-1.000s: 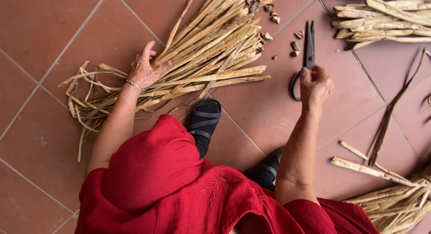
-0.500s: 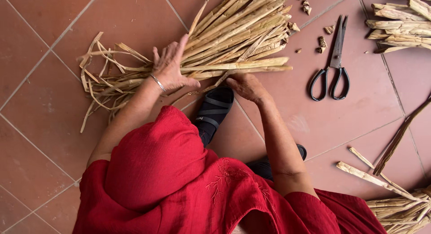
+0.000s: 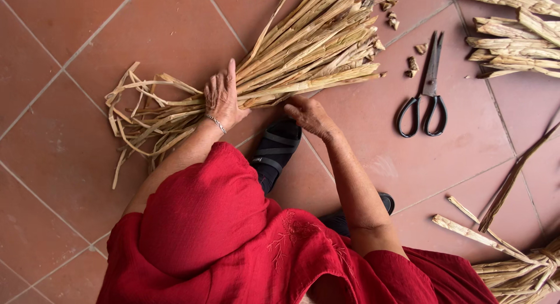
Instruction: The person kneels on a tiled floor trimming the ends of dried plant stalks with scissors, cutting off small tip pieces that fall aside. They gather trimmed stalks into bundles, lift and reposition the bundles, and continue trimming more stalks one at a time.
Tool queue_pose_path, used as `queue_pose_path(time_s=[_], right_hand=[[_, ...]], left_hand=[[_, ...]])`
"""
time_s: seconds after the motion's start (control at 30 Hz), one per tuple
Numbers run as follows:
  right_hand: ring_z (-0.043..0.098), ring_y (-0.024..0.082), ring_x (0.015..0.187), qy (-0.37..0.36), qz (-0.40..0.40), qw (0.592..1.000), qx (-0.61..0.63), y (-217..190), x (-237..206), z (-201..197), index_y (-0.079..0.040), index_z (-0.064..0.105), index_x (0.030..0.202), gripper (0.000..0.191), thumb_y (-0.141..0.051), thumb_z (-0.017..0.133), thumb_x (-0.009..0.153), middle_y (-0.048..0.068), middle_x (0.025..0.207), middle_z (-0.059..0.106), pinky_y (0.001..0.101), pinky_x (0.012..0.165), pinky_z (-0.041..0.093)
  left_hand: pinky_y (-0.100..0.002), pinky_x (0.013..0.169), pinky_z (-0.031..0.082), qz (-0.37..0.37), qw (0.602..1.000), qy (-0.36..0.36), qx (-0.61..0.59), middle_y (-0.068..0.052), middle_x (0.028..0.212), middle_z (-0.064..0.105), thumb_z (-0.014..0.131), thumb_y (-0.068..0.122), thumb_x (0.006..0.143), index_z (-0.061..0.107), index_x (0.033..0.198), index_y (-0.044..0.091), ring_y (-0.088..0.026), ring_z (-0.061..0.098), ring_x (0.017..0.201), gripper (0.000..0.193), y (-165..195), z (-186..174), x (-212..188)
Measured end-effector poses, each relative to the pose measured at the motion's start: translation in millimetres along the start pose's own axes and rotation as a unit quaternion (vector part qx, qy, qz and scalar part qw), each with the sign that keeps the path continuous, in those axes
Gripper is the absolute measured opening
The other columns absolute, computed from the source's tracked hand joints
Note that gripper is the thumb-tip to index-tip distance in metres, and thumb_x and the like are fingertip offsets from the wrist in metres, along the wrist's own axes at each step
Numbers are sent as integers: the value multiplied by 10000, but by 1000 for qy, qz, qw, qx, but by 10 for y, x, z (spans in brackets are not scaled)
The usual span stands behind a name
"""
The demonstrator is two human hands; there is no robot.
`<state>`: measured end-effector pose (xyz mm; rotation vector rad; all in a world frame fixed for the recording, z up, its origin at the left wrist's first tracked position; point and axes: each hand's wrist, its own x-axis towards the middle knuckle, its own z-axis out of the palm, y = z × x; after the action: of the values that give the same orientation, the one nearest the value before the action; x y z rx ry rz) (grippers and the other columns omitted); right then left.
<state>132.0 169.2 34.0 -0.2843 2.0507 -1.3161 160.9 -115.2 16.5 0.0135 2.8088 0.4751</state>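
on terracotta floor tiles (image 3: 70, 181), left hand (image 3: 221, 97) presses flat and right hand (image 3: 309, 114) grips dried stalks (image 3: 303, 53); scissors (image 3: 424, 91) lie nearby.

Dry fibrous stalk bundle (image 3: 303, 53); matt terracotta floor tiles (image 3: 70, 181); metal scissors (image 3: 424, 88), black handles.
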Motion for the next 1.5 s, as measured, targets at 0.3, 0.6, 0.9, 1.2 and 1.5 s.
queue_pose_path(time_s=[0.3, 0.6, 0.9, 1.2, 1.5], right_hand=[[690, 292, 1118, 80, -95, 977, -174, -697, -62, 57, -148, 721, 1217, 395, -239, 850, 855, 75, 1144, 733, 407, 953, 564], [145, 442, 1570, 172, -222, 825, -491, -1263, 216, -76, -137, 270, 1654, 1019, -220, 806, 791, 204, 1688, 308, 662, 1244, 50], [668, 343, 1182, 211, -256, 775, -539, -862, 477, -636, -1, 515, 1452, 397, -123, 578, 1079, 166, 1083, 706, 572, 1299, 210], [726, 290, 1014, 241, -244, 669, -660, -1068, -37, -2000, -85, 624, 1119, 162, -234, 562, 1126, 116, 966, 728, 506, 1187, 455], [659, 291, 934, 299, -221, 683, -629, -818, -933, -3121, -95, 581, 1035, 142, -69, 719, 1012, 97, 908, 652, 438, 1069, 510]], left_hand=[[-485, 906, 479, 42, 996, 25, 77, -165, 1107, 670, 852, 147, 688, 525, 1258, 55, -345, 627, 1066, 663, -242, 104, 381], [-413, 771, 458, 185, 953, 130, 200, -78, 889, 671, 720, 94, 746, 668, 936, 77, -245, 641, 897, 198, 449, -504, 344], [-405, 750, 444, 275, 919, 250, 134, -85, 901, 631, 686, 85, 929, 645, 1106, 19, -234, 599, 859, 193, 1079, -847, 663], [-463, 860, 482, 264, 881, 349, 179, -41, 944, 605, 651, 111, 989, 412, 1564, 139, -195, 590, 869, 624, 1091, -1087, 1187], [-419, 801, 414, 307, 911, 274, 43, -39, 890, 662, 819, 547, 951, 631, 998, 115, -214, 632, 854, 473, 531, -1265, 1585]])
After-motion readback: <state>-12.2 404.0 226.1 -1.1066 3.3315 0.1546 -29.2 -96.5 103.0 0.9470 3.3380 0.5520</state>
